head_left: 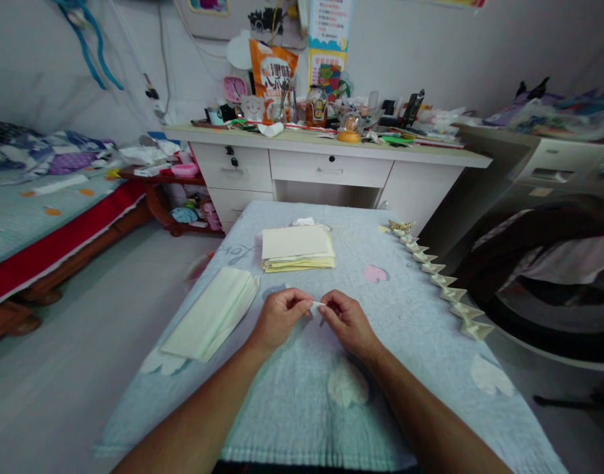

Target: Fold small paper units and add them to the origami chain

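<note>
Over the middle of the cloth-covered table, my left hand [285, 316] and my right hand [347, 322] face each other with fingertips pinched. Between them runs a small, thin white piece of folded paper [317, 303], one end in each pinch; most of it is hidden by the fingers. Just beyond the hands lies a stack of cream and yellow paper sheets [297, 245]. Left of my left hand rests a pile of long pale-green folded paper [210, 315]. Along the right side stands a row of folded paper pieces [447, 280], shaped like little boats.
A blue patterned cloth [292, 408] covers the table. Behind it stands a white desk [331, 164] crowded with a jar [316, 106], an orange snack bag [272, 76] and clutter. A bed [40, 210] is at the left, a washing machine [558, 164] at the right.
</note>
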